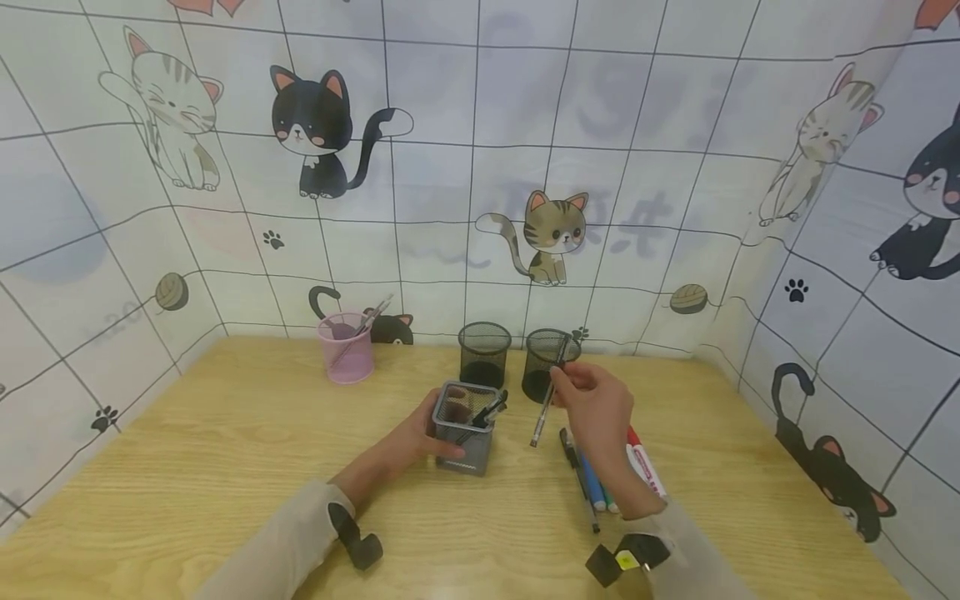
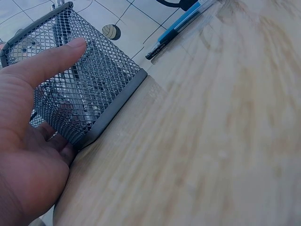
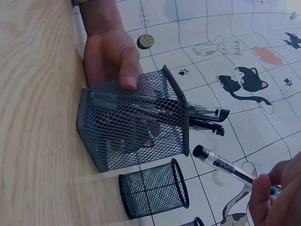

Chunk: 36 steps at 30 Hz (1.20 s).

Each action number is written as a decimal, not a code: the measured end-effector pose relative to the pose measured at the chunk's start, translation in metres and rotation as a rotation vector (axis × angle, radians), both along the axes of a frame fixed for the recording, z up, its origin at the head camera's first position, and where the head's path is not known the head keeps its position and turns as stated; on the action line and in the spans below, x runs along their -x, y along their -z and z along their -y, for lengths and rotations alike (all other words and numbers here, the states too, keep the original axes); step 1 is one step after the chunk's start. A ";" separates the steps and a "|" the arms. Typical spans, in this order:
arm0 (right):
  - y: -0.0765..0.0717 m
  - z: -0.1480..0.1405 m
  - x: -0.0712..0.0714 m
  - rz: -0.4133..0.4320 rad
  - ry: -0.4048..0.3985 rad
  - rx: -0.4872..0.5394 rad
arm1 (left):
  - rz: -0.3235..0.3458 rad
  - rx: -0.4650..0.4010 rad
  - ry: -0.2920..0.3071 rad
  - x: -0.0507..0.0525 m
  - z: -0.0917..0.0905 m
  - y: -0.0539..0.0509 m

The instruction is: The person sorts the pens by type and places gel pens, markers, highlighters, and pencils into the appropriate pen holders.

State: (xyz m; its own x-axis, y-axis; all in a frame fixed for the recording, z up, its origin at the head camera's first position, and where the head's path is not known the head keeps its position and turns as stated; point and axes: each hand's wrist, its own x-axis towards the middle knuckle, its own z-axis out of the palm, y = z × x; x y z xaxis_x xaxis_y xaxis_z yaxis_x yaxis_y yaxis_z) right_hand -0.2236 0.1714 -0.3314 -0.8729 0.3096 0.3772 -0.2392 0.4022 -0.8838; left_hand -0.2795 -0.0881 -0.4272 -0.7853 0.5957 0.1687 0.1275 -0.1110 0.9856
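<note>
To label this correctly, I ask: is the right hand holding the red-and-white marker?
No, the right hand pinches a clear pen, while the red-and-white marker lies on the table.

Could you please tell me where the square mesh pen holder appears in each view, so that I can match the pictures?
Head: the square mesh pen holder is below centre.
Left wrist: it is at upper left, slanting across the picture.
Right wrist: it is left of centre, its open top facing right.
Shared landmark: the left hand, its thumb against the holder in every view.
</note>
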 end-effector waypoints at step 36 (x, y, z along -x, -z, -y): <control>-0.008 0.033 0.020 -0.066 -0.074 0.278 | -0.011 -0.036 0.026 0.002 0.000 0.002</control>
State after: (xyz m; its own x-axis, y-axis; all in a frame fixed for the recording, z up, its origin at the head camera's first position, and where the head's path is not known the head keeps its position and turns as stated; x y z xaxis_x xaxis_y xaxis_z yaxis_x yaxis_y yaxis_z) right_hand -0.2440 0.1387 -0.3233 -0.8733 0.3450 0.3439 -0.3199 0.1262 -0.9390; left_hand -0.2814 -0.0877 -0.4288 -0.7678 0.6090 0.1991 0.1349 -0.1501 0.9794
